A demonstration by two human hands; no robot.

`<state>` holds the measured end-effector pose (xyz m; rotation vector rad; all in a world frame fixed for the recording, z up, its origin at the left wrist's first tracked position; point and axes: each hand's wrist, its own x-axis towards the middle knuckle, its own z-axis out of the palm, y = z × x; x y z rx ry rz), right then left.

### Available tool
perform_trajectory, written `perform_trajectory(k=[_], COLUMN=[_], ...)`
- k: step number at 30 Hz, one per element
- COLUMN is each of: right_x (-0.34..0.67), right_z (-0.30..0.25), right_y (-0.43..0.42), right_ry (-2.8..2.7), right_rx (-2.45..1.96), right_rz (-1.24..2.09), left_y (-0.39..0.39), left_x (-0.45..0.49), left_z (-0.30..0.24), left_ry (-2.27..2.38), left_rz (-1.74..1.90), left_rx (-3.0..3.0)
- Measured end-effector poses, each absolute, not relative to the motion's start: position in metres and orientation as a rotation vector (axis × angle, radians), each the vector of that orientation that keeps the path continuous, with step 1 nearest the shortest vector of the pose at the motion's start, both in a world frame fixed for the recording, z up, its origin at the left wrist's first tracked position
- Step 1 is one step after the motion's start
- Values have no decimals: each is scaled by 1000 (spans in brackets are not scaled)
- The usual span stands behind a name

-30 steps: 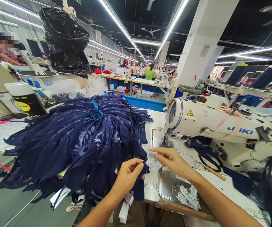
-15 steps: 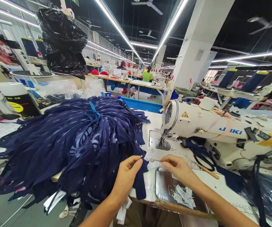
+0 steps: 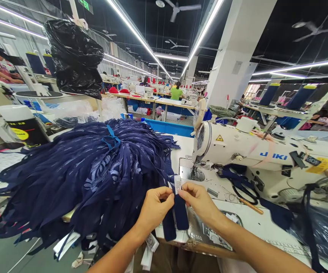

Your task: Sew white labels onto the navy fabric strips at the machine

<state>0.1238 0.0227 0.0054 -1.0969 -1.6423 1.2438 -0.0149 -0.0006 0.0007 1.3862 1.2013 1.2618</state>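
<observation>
My left hand [image 3: 154,207] pinches a navy fabric strip [image 3: 177,217] that hangs over the table's front edge. My right hand [image 3: 200,201] pinches a small white label [image 3: 177,184] against the top of that strip. Both hands meet just in front of the needle plate [image 3: 196,175] of a white JUKI sewing machine [image 3: 243,151]. A large bundle of navy patterned strips [image 3: 90,170], tied with a blue band [image 3: 111,139], lies on the table to the left and touches my left hand.
More white labels [image 3: 209,233] lie on a metal plate at the table edge. Scissors [image 3: 245,197] rest beside the machine base. A black plastic bag [image 3: 74,57] hangs at back left. Other workers sit at distant tables.
My right hand picked a label off the table and brought it left to the strip in my left hand. The strip now hangs between both hands.
</observation>
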Motion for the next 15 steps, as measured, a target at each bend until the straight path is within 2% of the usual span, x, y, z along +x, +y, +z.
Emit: perform_trajectory(k=[15], right_x=[127], right_z=[8], right_y=[22], right_ry=[-1620], right_rx=[-1092], right_rz=[1327], left_y=[-1], left_x=[-13], left_z=[5], left_ry=[1039], left_rz=[1214], left_rx=[1218])
